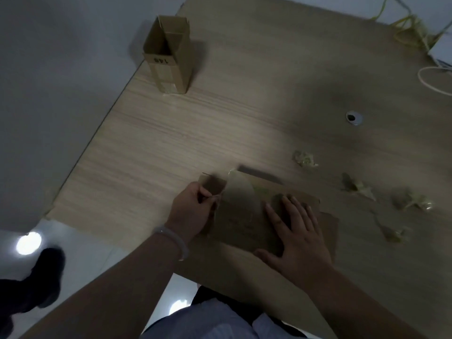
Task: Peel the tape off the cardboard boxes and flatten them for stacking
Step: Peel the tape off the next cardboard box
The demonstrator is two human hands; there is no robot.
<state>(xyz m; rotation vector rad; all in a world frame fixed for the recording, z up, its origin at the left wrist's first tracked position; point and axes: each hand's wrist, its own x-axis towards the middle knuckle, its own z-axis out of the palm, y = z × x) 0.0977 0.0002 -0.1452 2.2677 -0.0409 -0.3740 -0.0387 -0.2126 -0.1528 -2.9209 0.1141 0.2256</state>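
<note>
Brown cardboard lies flat at the near edge of the wooden table (171, 133): a flattened box (241, 218), directly under both your hands. Your right hand (298, 231) rests palm-down on it, fingers straight and spread wide, pressing the panel against the tabletop. Your left hand (193, 209) sits at the box's left edge with its fingers curled in, thumb and forefinger pinching the end of a glossy tape strip (238, 189) that lifts off the cardboard and arcs across the panel towards your right hand. A pale bracelet (173, 241) circles your left wrist.

A second box (168, 55) stands upright and open-topped at the far left edge of the table, well apart from your hands, with dark handwriting on its front face and tape running down that face.

To your right, four crumpled tape wads (304, 159) (358, 187) (415, 201) (393, 233) lie scattered on the wood. Farther back are a round cable grommet (354, 117), a tangle of yellow cables (411, 28) and a white cable loop (433, 79). A dark shoe (46, 277) shows on the floor at lower left.
</note>
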